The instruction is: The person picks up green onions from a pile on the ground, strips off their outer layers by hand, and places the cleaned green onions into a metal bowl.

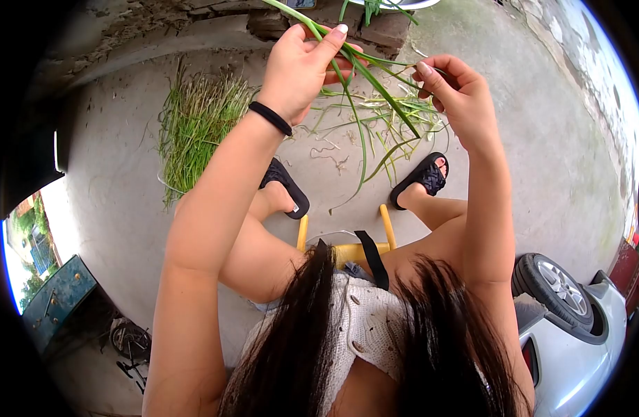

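Both your hands are raised out in front of you, over the concrete floor (542, 174), each closed on the same few scallion-like stalks (387, 99); the exact plant is hard to tell. Your left hand (309, 66) wraps the pale, thicker end, thumb pressed along it, and that end sticks out past the fist. Your right hand (453, 90) stands a little apart from it and pinches a thin leaf end between thumb and fingertips; whether that bit is dry or fresh is too small to tell. The other leaves hang free between your hands and bend down toward the floor.

Handling, by judgement: very light, limp toward the tips, stiffer at the pale base. Skin probably smooth and a bit slick if damp; leaves likely crease or tear under a hard squeeze. Best hold is the firm base, as your left hand has it, with a light fingertip pinch for single leaves. Thin ends may snap off short if pulled sideways.

Around you: a thick heap of greens (201, 125) on the floor to the left, beyond your left sandal (288, 191). Loose trimmings (422, 112) lie scattered beyond and between your feet. At the top edge of the view, a pale basin (422, 4) with more greens at its rim, only partly in view. Yellow stool legs (387, 226) show between your knees
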Demonstrator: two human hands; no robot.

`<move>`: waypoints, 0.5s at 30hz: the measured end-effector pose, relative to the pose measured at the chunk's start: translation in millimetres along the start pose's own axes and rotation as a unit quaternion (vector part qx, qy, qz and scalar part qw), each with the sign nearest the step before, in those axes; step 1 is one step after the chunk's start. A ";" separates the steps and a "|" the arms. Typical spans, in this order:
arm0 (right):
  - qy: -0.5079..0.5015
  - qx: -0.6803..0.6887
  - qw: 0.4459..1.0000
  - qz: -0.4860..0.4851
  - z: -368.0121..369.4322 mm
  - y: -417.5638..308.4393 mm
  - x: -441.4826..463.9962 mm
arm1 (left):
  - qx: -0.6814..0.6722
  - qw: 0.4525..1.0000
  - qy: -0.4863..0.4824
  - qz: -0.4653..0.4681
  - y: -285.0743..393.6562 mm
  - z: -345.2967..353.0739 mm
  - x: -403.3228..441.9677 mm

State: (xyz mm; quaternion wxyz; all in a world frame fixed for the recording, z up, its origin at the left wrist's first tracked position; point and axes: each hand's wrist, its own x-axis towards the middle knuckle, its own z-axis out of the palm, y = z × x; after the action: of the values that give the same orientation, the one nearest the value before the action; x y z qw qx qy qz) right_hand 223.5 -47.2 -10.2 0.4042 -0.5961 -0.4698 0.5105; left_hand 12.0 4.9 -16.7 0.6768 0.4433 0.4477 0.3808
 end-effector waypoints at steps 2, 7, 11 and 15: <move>0.001 0.001 1.000 0.000 -2.2 1.7 1.0 | 0.005 1.000 0.007 0.002 -0.7 -0.3 1.0; -0.026 0.168 0.985 0.035 2.7 0.0 3.3 | 0.019 1.000 0.016 0.004 -3.7 3.3 0.5; -0.052 0.294 0.951 0.080 7.1 -1.5 1.2 | 0.034 0.999 0.012 0.000 -3.4 7.0 -1.2; -0.042 0.297 0.951 0.079 6.4 7.8 4.6 | 0.026 1.000 0.015 0.007 -3.5 8.6 -1.3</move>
State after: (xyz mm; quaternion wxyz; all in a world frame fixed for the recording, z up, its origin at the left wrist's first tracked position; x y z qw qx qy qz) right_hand 218.6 -44.5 -19.7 0.5010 -0.4622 -0.2647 0.6821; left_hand 20.1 0.4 -17.9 0.6556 0.4583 0.4646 0.3800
